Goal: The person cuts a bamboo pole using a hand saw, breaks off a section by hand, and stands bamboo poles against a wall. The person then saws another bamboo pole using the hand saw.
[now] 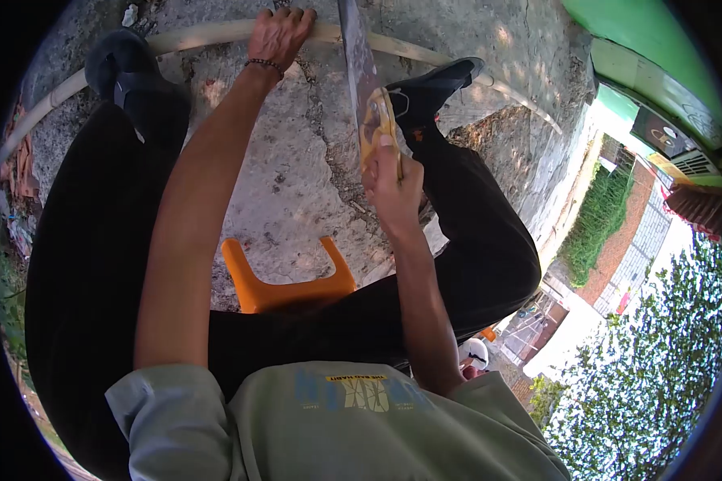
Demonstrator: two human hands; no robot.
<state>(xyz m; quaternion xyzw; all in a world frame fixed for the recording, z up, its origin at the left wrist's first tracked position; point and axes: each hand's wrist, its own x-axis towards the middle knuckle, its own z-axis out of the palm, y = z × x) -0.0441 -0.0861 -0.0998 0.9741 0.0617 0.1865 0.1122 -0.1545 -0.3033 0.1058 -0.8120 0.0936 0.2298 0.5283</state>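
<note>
A long pale bamboo pole (pixel 204 34) runs across the top of the head view, bowed by the lens. My left hand (pixel 281 38) is closed around it, with a dark beaded bracelet at the wrist. Just to the right, the blade of a handsaw (pixel 358 60) crosses the pole. Its worn yellow handle is gripped in my right hand (pixel 393 180), thumb along the side. Whether the teeth are cutting into the pole cannot be made out. My left shoe (pixel 120 64) and right shoe (pixel 437 86) both overlap the pole, one on each side of my hands.
Cracked concrete ground (pixel 289 184) lies below. An orange plastic stool (pixel 293 293) is between my legs. To the right stand a green wall (pixel 658 40), a strip of grass (pixel 598 216) and a leafy tree (pixel 642 377). Reddish debris (pixel 22 164) lies at the left edge.
</note>
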